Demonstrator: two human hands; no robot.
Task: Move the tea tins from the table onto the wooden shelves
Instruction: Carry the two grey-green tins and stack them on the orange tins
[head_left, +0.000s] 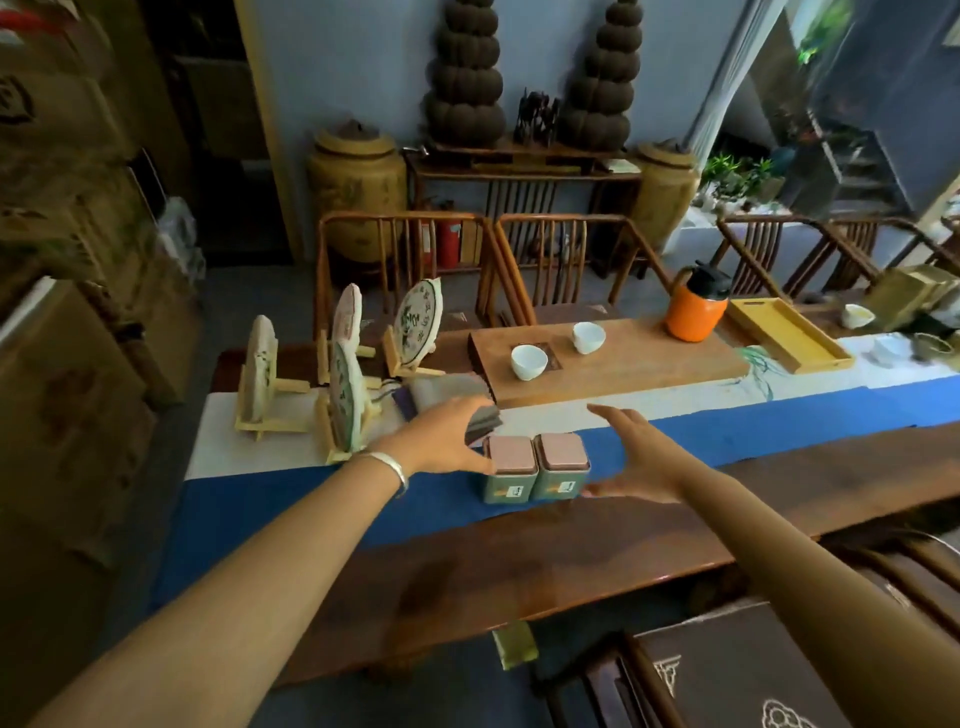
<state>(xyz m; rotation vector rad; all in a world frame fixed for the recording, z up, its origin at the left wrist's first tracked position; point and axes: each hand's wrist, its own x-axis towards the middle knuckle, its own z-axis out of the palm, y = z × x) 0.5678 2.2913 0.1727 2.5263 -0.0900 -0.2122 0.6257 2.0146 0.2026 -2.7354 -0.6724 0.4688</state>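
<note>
Two small square green tea tins with pinkish lids sit side by side on the blue cloth runner (270, 509) of the long dark wooden table (571, 545), the left tin (510, 469) and the right tin (561, 466) touching each other, both upright. Both bare arms are stretched out over them. The left hand (441, 441), a silver bangle (392, 467) on its wrist, is right at the left tin's outer side, fingers spread and lightly curved, thumb low beside the tin; whether skin actually meets metal I cannot tell, but nothing is gripped. The right hand (641, 462) comes in from the other flank, wide open, fingers fanned above and the thumb down near the base of the right tin, a sliver of blue cloth showing between palm and tin. Just behind the left hand lies a dark grey folded cloth (452, 397). Further back stand round paper-wrapped tea cakes on pale wooden stands (343, 395), and a light wooden tea tray (623, 364) carries two white cups (529, 362). An orange flask with a black cap (697, 304) stands at the tray's far right end.
</note>
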